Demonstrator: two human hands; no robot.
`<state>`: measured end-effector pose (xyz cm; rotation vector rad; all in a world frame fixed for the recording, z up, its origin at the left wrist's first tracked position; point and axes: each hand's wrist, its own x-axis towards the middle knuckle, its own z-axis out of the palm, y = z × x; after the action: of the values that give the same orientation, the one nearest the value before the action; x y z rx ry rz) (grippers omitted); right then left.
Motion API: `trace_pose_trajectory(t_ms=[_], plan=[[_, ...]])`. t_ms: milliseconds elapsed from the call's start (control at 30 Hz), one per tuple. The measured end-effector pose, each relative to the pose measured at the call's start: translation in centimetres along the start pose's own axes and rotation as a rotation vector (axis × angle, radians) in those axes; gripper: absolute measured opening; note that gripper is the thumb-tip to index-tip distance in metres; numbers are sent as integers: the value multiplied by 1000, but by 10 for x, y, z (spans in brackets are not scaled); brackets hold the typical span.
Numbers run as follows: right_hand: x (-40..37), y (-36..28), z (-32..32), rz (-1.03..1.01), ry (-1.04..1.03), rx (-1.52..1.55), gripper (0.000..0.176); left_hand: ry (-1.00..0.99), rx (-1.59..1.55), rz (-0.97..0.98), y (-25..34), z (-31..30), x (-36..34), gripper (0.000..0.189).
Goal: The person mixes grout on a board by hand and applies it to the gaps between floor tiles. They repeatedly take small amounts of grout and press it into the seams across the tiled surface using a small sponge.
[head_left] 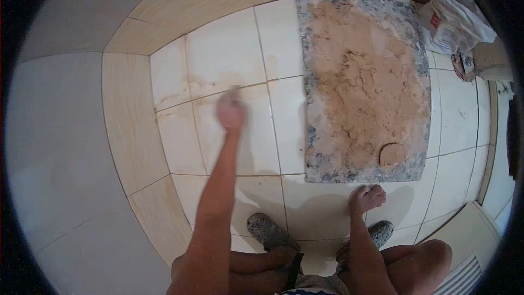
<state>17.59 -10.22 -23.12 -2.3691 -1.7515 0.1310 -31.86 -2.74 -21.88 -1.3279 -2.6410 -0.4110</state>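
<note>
My left hand (pixel 231 112) is stretched out over the white floor tiles, smeared by motion, so its fingers and anything in them cannot be made out. Brownish smears mark the tiles and joints around it. My right hand (pixel 368 199) is near the lower edge of a grey speckled board (pixel 327 175), with its fingers curled; whether it holds anything is hidden. Wet brown material (pixel 376 93) is spread thickly over the board, and a small round lump (pixel 391 154) of it lies near the lower right.
A white plastic bag (pixel 456 16) stands at the upper right beside a box-like object (pixel 491 60). Wood-look tiles (pixel 229 0) line the walls. My shoes (pixel 267 229) are on the floor below. A ribbed pale panel (pixel 464 240) lies at lower right.
</note>
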Motion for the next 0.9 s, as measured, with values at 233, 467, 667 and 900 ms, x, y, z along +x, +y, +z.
trace_pose_trajectory(t_ms=[233, 467, 667, 900], plan=[[2, -5, -6, 14, -18, 11, 24, -68, -235, -168, 8, -30, 39, 37], [5, -11, -11, 37, -9, -18, 30, -101, 182, -426, -137, -27, 64, 29], [0, -8, -9, -49, 63, 8, 31, 11, -307, -7, 22, -26, 19, 34], [2, 1, -1, -89, 67, 5, 32, 10, -30, -459, -76, -32, 85, 19]])
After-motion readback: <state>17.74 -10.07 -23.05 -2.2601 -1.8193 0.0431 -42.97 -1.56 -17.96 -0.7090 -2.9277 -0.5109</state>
